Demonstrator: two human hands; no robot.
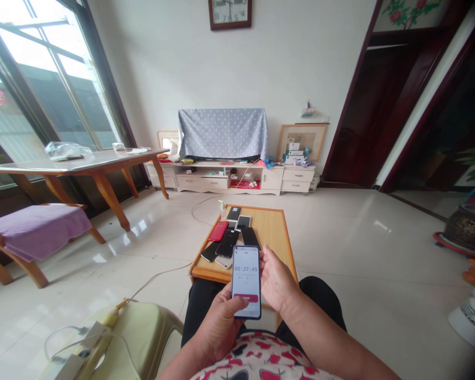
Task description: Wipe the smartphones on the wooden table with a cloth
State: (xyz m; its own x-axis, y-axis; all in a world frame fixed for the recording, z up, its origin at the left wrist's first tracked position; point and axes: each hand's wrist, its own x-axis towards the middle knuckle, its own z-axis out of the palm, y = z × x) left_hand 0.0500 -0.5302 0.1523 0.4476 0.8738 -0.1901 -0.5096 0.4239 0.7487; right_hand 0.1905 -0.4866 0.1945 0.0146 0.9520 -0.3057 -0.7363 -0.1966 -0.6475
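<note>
Both my hands hold a black-framed smartphone [246,282] above the front edge of a low wooden table [271,227]. Its lit screen shows a timer reading 00:27:45 above a red button. My left hand [217,330] grips the phone's lower left side, with the thumb near the red button. My right hand [275,279] holds its right edge. Several more phones lie on the table just beyond my hands, among them a red phone [218,231], a black phone [227,243] and a silver-edged phone [243,222].
A small bottle [222,209] stands at the table's far edge. At lower left, a pale yellow plastic stool [142,332] holds a power strip and white cables. A long wooden table [75,164], a purple-cushioned bench [37,232] and a low white cabinet [225,177] stand beyond.
</note>
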